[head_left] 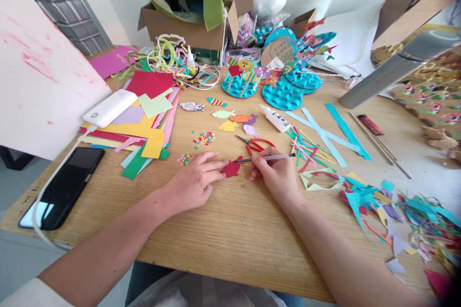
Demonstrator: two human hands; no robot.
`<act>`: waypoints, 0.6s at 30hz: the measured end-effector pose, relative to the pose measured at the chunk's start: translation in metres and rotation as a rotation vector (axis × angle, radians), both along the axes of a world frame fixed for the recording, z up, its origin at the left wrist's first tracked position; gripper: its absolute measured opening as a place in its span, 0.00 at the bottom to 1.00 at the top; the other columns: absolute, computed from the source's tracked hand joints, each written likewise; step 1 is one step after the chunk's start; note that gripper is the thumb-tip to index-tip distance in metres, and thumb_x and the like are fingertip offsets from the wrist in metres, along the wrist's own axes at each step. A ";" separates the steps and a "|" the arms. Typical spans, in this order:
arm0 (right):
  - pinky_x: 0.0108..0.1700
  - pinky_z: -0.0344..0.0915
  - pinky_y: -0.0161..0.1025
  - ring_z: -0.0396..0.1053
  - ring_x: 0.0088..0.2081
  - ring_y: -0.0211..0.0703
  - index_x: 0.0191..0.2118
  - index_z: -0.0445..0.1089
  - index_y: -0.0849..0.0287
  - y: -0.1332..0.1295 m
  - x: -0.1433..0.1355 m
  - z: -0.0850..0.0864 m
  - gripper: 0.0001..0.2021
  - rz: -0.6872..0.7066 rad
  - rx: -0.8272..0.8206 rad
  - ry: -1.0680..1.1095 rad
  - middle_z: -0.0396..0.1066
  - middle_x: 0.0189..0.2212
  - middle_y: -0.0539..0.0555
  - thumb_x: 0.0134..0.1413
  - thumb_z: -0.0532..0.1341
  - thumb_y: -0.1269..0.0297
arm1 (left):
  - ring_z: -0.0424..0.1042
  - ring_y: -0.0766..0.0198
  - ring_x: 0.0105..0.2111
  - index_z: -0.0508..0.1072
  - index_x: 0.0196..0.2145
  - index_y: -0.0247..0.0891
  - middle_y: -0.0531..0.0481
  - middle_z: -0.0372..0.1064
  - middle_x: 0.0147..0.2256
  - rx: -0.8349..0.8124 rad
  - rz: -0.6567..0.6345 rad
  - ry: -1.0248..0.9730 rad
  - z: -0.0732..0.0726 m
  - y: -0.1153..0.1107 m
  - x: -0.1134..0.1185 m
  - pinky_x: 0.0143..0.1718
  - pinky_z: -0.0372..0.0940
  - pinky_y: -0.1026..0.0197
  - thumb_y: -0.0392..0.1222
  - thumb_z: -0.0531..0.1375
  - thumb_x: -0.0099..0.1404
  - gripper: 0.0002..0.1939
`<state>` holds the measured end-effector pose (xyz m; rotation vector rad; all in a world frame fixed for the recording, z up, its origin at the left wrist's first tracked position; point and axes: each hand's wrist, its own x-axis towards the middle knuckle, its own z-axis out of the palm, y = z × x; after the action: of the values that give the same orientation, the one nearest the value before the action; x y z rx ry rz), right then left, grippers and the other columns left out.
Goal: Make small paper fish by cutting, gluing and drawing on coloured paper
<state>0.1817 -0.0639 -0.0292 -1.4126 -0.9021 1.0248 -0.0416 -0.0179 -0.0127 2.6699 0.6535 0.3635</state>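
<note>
A small red paper fish [231, 168] lies flat on the wooden table in front of me. The outstretched fingers of my left hand [194, 177] rest on its left edge, pressing it down. My right hand [275, 172] is closed around a slim grey pencil [277, 157], whose dark tip meets the top of the red fish. Just behind the right hand lie red-handled pliers [255, 145], partly covered by the fingers. Little piles of coloured paper bits [204, 139] sit beyond my left hand. Paper fish in yellow [228, 126], green [223, 114] and orange [242, 118] lie farther back.
A white glue bottle [275, 119] lies near thin paper strips [313, 151]. Paper scraps [392, 220] spread at right, below a grey tumbler [399, 69]. Coloured sheets [151, 81], a power bank [110, 107] and a phone [63, 187] are at left. Blue egg-carton pieces [283, 95] stand behind.
</note>
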 end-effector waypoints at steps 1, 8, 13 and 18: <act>0.17 0.67 0.33 0.68 0.15 0.37 0.26 0.65 0.57 0.000 0.000 0.000 0.19 -0.001 -0.001 0.002 0.70 0.18 0.48 0.44 0.70 0.49 | 0.57 0.49 0.61 0.77 0.48 0.36 0.48 0.69 0.58 -0.004 0.002 0.007 0.000 0.000 0.000 0.61 0.59 0.41 0.20 0.53 0.55 0.27; 0.17 0.68 0.34 0.68 0.15 0.37 0.26 0.64 0.57 0.000 0.000 -0.001 0.19 0.000 0.000 0.008 0.70 0.18 0.48 0.45 0.70 0.50 | 0.56 0.49 0.63 0.76 0.49 0.36 0.48 0.69 0.58 -0.012 0.012 0.033 0.000 -0.001 0.001 0.61 0.60 0.41 0.20 0.53 0.54 0.27; 0.17 0.67 0.33 0.68 0.15 0.37 0.26 0.64 0.57 0.000 0.000 0.000 0.18 0.000 0.000 -0.005 0.70 0.17 0.47 0.45 0.70 0.52 | 0.56 0.49 0.63 0.76 0.49 0.36 0.48 0.68 0.58 -0.013 0.007 0.032 0.000 -0.001 0.000 0.62 0.60 0.41 0.20 0.53 0.53 0.28; 0.17 0.68 0.33 0.68 0.15 0.37 0.26 0.64 0.57 0.000 0.000 0.000 0.16 -0.004 -0.001 -0.015 0.70 0.18 0.48 0.46 0.69 0.53 | 0.56 0.49 0.63 0.76 0.49 0.35 0.47 0.69 0.58 -0.011 0.007 0.041 0.000 -0.001 0.000 0.62 0.59 0.41 0.20 0.53 0.54 0.27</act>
<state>0.1819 -0.0640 -0.0296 -1.4240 -0.9094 1.0138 -0.0416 -0.0190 -0.0124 2.6720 0.6750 0.3073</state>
